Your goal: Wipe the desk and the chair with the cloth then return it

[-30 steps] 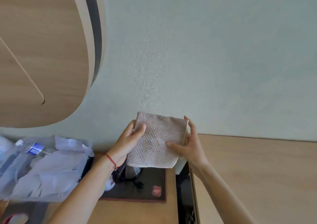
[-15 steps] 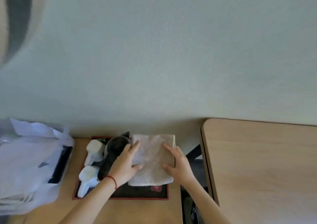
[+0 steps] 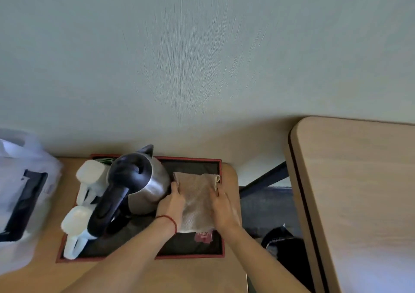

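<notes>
The folded beige cloth (image 3: pixel 197 199) lies flat on the right half of a dark tray with a red rim (image 3: pixel 190 257), beside a steel kettle. My left hand (image 3: pixel 172 205) rests on the cloth's left edge, fingers curled over it. Pressed on the right edge is my right hand (image 3: pixel 222 206), its fingers flat along the fabric. The wooden desk (image 3: pixel 359 191) stands to the right, across a gap. No chair is in view.
The tray sits on a low wooden side table (image 3: pixel 202 274) against the wall. A steel kettle with a black handle (image 3: pixel 134 187) and two white cups (image 3: pixel 89 176) fill the tray's left half. A white plastic bag (image 3: pixel 20 194) lies at far left. A black bin (image 3: pixel 285 243) sits in the gap.
Both hands lowered the cloth from chest height in front of the wall down onto the tray. The view tilted down, bringing kettle, cups and desk into sight.
</notes>
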{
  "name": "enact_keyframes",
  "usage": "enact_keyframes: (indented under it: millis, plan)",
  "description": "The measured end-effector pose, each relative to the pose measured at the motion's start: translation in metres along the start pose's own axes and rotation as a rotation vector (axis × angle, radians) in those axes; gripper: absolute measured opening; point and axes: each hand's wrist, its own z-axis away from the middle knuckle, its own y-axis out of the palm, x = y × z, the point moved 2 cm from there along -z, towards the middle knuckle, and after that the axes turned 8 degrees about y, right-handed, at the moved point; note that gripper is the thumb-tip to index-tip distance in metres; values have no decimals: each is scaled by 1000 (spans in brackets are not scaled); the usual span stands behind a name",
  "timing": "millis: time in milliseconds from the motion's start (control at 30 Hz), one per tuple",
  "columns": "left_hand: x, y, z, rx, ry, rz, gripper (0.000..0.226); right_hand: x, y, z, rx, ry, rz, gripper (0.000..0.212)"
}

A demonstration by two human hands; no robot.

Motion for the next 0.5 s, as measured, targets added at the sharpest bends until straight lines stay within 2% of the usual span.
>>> enact_keyframes:
  millis: [100, 133, 167, 233, 333, 433, 500]
  plan:
    - [-4, 4, -7, -3, -11, -72, 54, 3, 1, 0, 34, 10, 189, 31]
    - [-5, 5, -7, -12, -17, -115, 53, 7, 2, 1, 51, -17, 245, 36]
    - [-7, 5, -6, -29, -5, -173, 50, 5, 5, 1, 59, 34, 246, 44]
    - [-11, 5, -5, -59, 42, -287, 44, 5, 1, 4, -22, 50, 299, 54]
    - [-15, 8, -5, 34, 76, -458, 38, -2, 7, 1, -38, -29, 337, 57]
    - [-15, 13, -8, 130, 46, -494, 39, -8, 10, -2, 48, -12, 361, 65]
    - [-15, 15, -10, 96, 94, -441, 40, -9, 11, -4, 73, 27, 317, 64]
